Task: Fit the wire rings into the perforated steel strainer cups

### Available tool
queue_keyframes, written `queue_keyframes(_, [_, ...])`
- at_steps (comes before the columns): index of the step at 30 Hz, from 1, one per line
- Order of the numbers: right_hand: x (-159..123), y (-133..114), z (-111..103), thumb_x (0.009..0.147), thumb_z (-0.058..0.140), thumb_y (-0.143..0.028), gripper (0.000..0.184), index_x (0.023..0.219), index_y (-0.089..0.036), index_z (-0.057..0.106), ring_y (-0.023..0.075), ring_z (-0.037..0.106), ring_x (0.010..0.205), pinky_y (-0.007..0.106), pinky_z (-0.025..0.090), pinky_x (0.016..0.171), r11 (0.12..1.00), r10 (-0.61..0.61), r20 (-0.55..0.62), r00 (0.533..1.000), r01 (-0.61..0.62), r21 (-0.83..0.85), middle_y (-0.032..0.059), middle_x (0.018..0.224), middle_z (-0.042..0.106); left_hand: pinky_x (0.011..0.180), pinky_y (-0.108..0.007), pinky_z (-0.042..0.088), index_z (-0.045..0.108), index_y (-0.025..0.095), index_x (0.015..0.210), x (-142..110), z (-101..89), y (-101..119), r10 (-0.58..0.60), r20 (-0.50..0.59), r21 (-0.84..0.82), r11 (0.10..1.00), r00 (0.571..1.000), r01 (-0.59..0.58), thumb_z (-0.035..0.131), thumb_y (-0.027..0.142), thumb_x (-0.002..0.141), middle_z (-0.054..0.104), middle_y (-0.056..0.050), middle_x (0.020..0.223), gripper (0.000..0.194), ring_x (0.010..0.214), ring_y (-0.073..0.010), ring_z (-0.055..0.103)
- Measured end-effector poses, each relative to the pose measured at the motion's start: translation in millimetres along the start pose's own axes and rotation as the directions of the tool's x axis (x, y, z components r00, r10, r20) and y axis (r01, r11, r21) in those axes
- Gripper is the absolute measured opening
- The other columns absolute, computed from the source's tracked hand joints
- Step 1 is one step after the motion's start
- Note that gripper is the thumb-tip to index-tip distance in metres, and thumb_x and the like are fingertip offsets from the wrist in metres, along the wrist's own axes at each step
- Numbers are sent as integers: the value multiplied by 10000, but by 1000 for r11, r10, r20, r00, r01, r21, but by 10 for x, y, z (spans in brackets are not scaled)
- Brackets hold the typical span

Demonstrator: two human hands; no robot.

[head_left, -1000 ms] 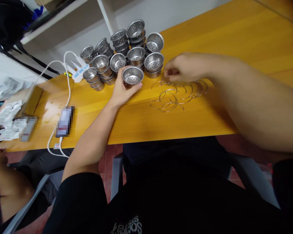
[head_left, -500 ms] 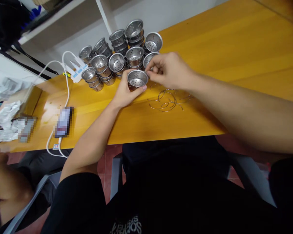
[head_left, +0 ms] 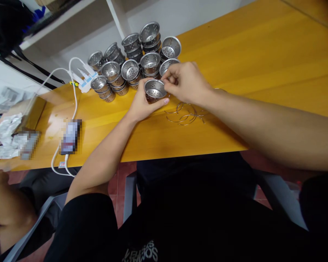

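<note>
A glossy orange-yellow wooden table (head_left: 235,62) meets a pale backing surface (head_left: 196,14) — white shelving (head_left: 57,24) rises at the left. Light glares softly on the wood's left end; below, reddish floor tiles (head_left: 120,178) show beside a grey chair (head_left: 130,193).

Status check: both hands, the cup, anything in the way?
Left hand around perforated metal cup, open side up. Right hand pinched at its rim; what it pinches unclear. No obvious obstruction; stacked cups close behind, curved wires nearby.
</note>
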State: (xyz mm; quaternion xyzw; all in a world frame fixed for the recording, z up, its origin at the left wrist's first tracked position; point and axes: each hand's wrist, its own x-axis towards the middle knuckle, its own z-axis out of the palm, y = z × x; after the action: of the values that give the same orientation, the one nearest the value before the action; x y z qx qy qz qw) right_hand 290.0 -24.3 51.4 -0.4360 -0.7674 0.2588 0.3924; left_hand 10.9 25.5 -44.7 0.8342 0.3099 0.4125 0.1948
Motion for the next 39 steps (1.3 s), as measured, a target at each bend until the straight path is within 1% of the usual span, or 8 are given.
queue_keyframes(6, [12,12,-15,1058,876,-804,398,1073,-407,860,431,780,990,600,695,879,1000,19,35,999,-19,12,66,888,817,1354,-623,684,519,363,1713,9,6,71,-34,-13,2,999,999,34,934,1089,911,744,-106,1564,1158,1450,-352,838])
queue_keyframes(10, [-18,-44,-45,1070,880,-714,339,1022,-387,805,408,761,972,579,662,905,999,16,43,999,-18,33,65,904,802,1367,-619,684,551,351,1703,20,7,206,-50,-13,1,999,999,50,943,1097,885,768,-101,1553,1175,1451,-346,853])
queue_keyframes(15, [-44,-86,-3,1093,872,-591,222,1137,-386,798,381,764,962,554,653,916,999,14,62,998,-17,45,46,937,792,1441,-654,640,615,302,1642,12,32,351,-136,-54,-1,991,989,136,998,1093,829,785,-120,1510,1197,1507,-385,824])
queue_keyframes(20, [-7,-54,3,1111,908,-667,327,1067,-358,809,363,791,999,519,672,890,965,-90,90,992,64,255,66,1020,837,1354,-618,691,664,294,1564,24,-17,302,-105,-60,-8,995,993,104,949,1117,862,819,-90,1406,1118,1352,-336,868])
queue_keyframes(24, [23,13,-126,1048,1042,-767,461,1090,-350,850,287,750,864,440,648,775,882,-204,232,951,76,466,42,1026,857,1242,-578,751,718,286,1522,37,-117,287,-88,9,-68,994,996,88,830,1147,953,846,-65,1345,1038,1215,-287,887])
queue_keyframes(27, [29,79,-184,945,1162,-793,554,1057,-367,826,254,697,749,399,615,666,832,-254,322,912,36,554,2,937,830,1251,-572,747,698,302,1576,22,-151,293,-76,73,-101,991,994,83,812,1137,977,851,-87,1402,1034,1252,-295,886])
queue_keyframes(32, [37,125,-142,917,1223,-719,562,1034,-353,813,251,687,739,390,601,652,815,-218,317,923,-7,580,-2,881,797,1330,-603,722,587,334,1714,-10,-105,219,-16,99,-72,997,995,23,940,1083,917,786,-134,1588,1149,1458,-359,860])
queue_keyframes(39, [46,122,-66,941,1204,-678,534,994,-335,798,249,669,730,396,563,661,837,-219,290,932,27,546,-8,824,748,1319,-601,740,546,325,1726,-26,-96,130,20,86,-28,999,996,-18,885,1025,1023,774,-130,1571,1047,1421,-344,869])
